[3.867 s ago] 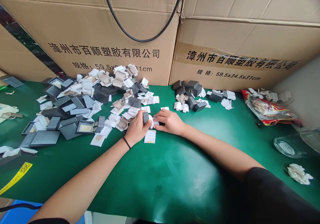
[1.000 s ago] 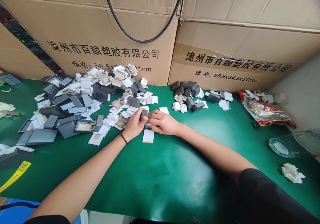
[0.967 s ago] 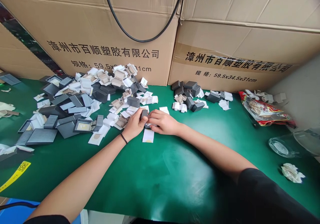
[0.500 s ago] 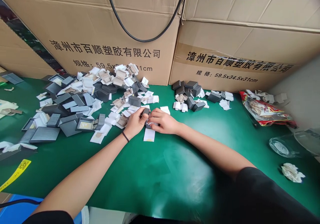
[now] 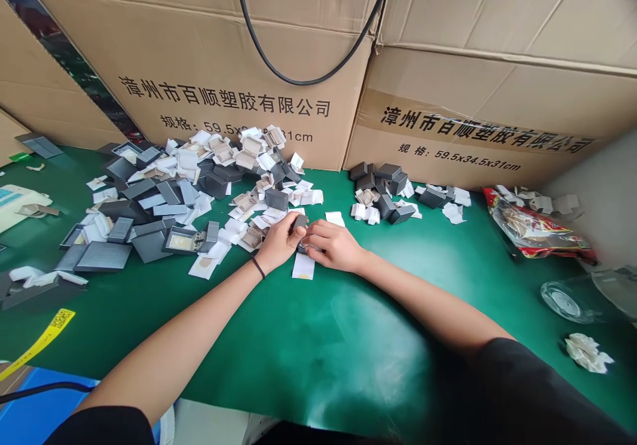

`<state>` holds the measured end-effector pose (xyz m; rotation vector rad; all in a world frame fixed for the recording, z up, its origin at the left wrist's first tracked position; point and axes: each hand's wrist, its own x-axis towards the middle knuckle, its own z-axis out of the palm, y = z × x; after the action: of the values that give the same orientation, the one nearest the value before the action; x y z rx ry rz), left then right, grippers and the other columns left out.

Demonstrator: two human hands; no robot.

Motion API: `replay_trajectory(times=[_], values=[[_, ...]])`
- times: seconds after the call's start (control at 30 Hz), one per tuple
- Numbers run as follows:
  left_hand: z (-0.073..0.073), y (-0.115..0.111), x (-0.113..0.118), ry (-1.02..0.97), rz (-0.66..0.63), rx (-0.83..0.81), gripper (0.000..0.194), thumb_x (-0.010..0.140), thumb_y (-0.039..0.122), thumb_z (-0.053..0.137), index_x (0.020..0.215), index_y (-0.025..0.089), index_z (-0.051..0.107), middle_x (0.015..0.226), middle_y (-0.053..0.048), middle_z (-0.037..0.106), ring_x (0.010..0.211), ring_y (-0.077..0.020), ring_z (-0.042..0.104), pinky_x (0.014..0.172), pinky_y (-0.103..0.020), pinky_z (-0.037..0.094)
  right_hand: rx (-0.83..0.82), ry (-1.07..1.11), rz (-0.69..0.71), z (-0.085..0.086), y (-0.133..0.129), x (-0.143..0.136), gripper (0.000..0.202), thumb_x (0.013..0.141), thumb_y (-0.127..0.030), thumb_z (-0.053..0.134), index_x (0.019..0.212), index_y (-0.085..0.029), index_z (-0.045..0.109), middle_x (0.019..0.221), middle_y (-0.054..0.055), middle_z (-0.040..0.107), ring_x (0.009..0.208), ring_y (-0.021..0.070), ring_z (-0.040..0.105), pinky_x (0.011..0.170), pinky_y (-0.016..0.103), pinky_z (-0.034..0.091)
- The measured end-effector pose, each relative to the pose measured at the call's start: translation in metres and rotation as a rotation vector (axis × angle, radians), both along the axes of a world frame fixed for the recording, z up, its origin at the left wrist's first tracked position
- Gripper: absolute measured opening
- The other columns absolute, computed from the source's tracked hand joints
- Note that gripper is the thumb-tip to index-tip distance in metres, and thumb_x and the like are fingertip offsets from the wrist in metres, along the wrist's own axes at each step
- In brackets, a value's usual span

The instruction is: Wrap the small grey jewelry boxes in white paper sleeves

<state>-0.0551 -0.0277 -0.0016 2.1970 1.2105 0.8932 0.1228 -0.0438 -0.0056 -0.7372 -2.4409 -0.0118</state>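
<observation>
A small dark grey box (image 5: 299, 222) stands between my two hands near the middle of the green table. My left hand (image 5: 279, 242) wraps around its left side, with the thumb on the near face. From the right, my right hand (image 5: 334, 243) presses its curled fingers against the box's lower part; the fingertips are partly hidden there. A white paper card (image 5: 303, 267) lies just below, its upper end under the box and fingers.
A heap of dark grey boxes (image 5: 149, 243) and white inserts (image 5: 249, 150) covers the left. A smaller pile of boxes (image 5: 385, 190) lies behind my right hand. At right are a red food packet (image 5: 537, 229), a clear cup (image 5: 565, 301) and crumpled paper (image 5: 588, 353). Cartons (image 5: 239, 54) stand behind.
The whole view has shifted a little, so everything sits slightly further right. Both hands stay on the small box, with barely any visible finger movement.
</observation>
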Motion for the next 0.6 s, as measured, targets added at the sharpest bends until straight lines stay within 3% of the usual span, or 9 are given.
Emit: replay_trajectory(times=[0.4,0.6], values=[[-0.0019,0.0009,0.0004,-0.011,-0.006,-0.015,0.069,0.077,0.074,0.015,0.095,0.017,0.050,0.083,-0.007,0.061,0.075,-0.0218,0.059,0.066,-0.030,0.043,0.104,-0.045,-0.129,-0.0009,-0.0040,-0.0068,0.020,0.090,-0.024,0.044,0.080,-0.020,0.061,0.082,0.004,0.063,0.085,0.0154,0.055,0.066,0.025,0.043],[-0.0008,0.0003,0.0003,-0.055,-0.020,-0.034,0.067,0.078,0.073,0.018,0.096,0.018,0.051,0.086,-0.008,0.065,0.078,-0.0218,0.061,0.070,-0.030,0.045,0.116,-0.097,-0.061,-0.0009,-0.0045,-0.0031,0.022,0.091,-0.028,0.044,0.085,-0.019,0.063,0.082,0.005,0.067,0.083,0.0163,0.061,0.073,0.029,0.050]])
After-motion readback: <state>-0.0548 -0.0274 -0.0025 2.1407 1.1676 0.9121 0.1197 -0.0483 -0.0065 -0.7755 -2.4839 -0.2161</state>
